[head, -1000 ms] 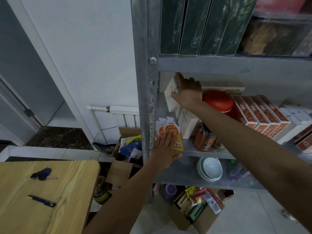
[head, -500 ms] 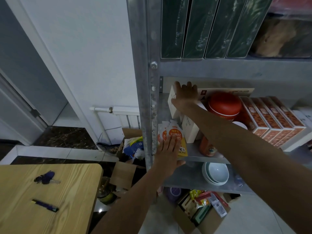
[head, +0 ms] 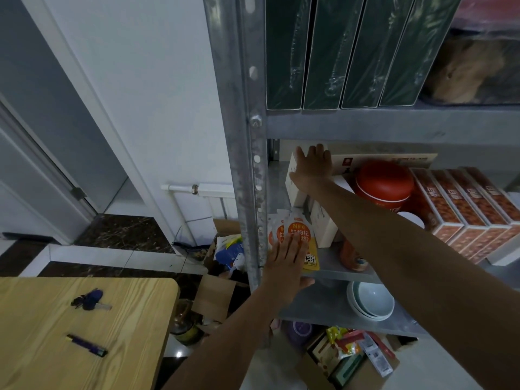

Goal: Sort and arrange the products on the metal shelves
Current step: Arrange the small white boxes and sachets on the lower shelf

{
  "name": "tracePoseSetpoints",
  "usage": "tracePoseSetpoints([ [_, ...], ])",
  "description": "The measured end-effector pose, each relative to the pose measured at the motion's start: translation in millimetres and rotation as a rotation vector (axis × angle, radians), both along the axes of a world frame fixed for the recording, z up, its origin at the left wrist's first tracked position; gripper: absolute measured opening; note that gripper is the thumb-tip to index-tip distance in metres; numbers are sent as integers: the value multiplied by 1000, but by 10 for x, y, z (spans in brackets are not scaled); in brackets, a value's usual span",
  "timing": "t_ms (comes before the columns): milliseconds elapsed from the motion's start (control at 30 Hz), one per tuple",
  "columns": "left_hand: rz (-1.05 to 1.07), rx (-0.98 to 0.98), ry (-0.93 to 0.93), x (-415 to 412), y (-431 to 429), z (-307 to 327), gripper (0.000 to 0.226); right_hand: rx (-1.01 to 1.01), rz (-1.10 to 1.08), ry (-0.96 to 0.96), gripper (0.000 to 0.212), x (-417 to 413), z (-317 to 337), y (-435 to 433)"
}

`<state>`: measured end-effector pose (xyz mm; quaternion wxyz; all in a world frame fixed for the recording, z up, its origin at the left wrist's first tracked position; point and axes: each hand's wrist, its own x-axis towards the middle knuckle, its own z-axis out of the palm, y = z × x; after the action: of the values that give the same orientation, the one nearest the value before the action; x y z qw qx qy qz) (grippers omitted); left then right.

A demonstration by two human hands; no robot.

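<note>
On the middle tier of the metal shelves (head: 351,128): both hands at stock.
Left hand (head: 287,257), fingers straight, flat against orange pouches (head: 295,229) at front left; right hand (head: 312,167), fingers straight, on the white box (head: 294,190) behind. White wall (head: 140,80) left; wooden table (head: 135,319) bears keys (head: 90,299) and pen (head: 87,345).

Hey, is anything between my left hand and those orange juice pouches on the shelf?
Nothing visible. The left hand lies flat against the front orange pouch; the metal upright stands just to its left, not between them.

Keys (head: 90,301) and a pen (head: 87,345) lie apart on the wooden table (head: 135,333).
</note>
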<state>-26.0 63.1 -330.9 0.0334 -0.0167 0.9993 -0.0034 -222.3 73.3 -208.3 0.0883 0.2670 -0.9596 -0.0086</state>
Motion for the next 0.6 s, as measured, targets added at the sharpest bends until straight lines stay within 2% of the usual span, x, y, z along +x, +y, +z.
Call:
tracePoseSetpoints([
  [367, 9, 1, 0, 12, 8, 3, 87, 63, 3, -77, 74, -54, 149, 87],
  [600, 13, -13, 10, 18, 13, -10, 87, 139, 55, -20, 64, -61, 138, 111],
])
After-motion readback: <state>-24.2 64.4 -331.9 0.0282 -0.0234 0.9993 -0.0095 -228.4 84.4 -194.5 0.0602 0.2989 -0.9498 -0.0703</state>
